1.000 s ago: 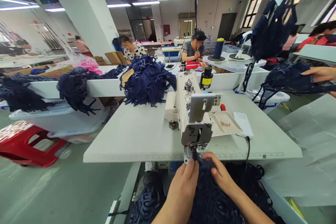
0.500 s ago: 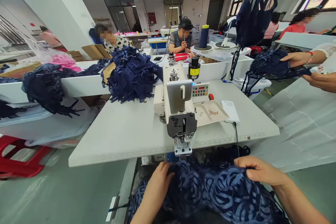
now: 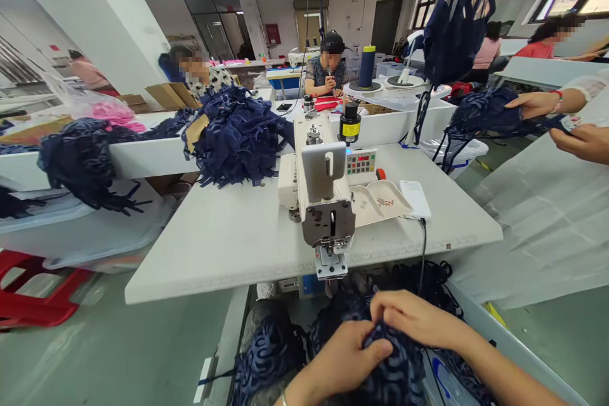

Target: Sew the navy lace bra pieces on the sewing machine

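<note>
Over my lap, my left hand (image 3: 346, 355) pinches a navy lace bra (image 3: 394, 365) with thumb and fingers. My right hand (image 3: 409, 317) grips the same bra just above and to the right, its fingers curled down onto the upper edge. The two hands nearly touch, and the part between the fingertips is hidden. More navy patterned fabric (image 3: 266, 352) lies on my lap to the left. In front of my hands, a white sewing machine (image 3: 328, 203) stands at the table's near edge, its metal foot plate above the fabric.
A pile of navy straps and fabric (image 3: 238, 133) lies on the white table (image 3: 214, 247). A divided tray (image 3: 380, 203) with small parts and a white power bank (image 3: 415, 200) sit right of the machine. At far right, a co-worker's hand (image 3: 535, 104) holds navy garments. A red stool (image 3: 38, 288) stands left.
My hands have come together from opposite sides of the bra. The bra, spread wide before, is now gathered and bunched between them. The right hand moved left, the left hand right.
</note>
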Demonstrator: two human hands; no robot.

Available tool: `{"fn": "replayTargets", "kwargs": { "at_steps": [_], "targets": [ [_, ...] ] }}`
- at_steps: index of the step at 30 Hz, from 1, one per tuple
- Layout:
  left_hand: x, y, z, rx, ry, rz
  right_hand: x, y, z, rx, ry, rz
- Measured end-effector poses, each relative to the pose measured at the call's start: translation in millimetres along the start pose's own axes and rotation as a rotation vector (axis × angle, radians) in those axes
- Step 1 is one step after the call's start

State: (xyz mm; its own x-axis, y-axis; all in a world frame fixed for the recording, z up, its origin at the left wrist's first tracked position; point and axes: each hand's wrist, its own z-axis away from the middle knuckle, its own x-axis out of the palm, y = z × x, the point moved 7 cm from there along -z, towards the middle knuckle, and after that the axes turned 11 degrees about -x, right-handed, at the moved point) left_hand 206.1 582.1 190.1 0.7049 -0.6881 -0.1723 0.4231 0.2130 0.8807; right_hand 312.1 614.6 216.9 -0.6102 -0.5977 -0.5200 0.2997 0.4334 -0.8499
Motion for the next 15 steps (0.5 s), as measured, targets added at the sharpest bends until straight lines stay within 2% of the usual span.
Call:
{"fn": "replayTargets", "kwargs": {
  "at_steps": [2, 4, 6, 7, 9, 11, 13, 15],
  "targets": [
    [-6.9, -4.0, 1.3, -0.020, -0.005, 0.038, -5.3, 36.8, 11.1, 0.096, 0.047, 0.037],
    [-12.7, -8.7, 1.2, -0.018, -0.023, 0.044, -12.0, 69.4, 24.7, 0.179, 0.021, 0.143],
    [-15.1, -17.8, -4.1, -0.030, -0.007, 0.003, -29.3, 88.6, 37.4, 0.242, 0.059, 0.306],
    [-14.4, -23.1, -8.3, -0.035, 0.010, -0.025, -42.0, 91.0, 42.8, 0.257, 0.123, 0.395],
    [-9.2, -32.0, -17.1, -0.029, 0.034, -0.067, -68.3, 80.9, 52.3, 0.238, 0.296, 0.574],
    [0.0, -35.4, -22.5, -0.011, -0.001, -0.080, -86.2, 55.1, 60.1, 0.140, 0.437, 0.758],
    [6.1, -29.2, -21.3, 0.029, -0.064, -0.072, -92.8, 20.7, 66.6, -0.036, 0.503, 0.937],
    [4.3, -12.4, -14.0, 0.106, -0.111, -0.041, -96.5, -16.0, 77.1, -0.264, 0.581, 1.058]
  ]
}}
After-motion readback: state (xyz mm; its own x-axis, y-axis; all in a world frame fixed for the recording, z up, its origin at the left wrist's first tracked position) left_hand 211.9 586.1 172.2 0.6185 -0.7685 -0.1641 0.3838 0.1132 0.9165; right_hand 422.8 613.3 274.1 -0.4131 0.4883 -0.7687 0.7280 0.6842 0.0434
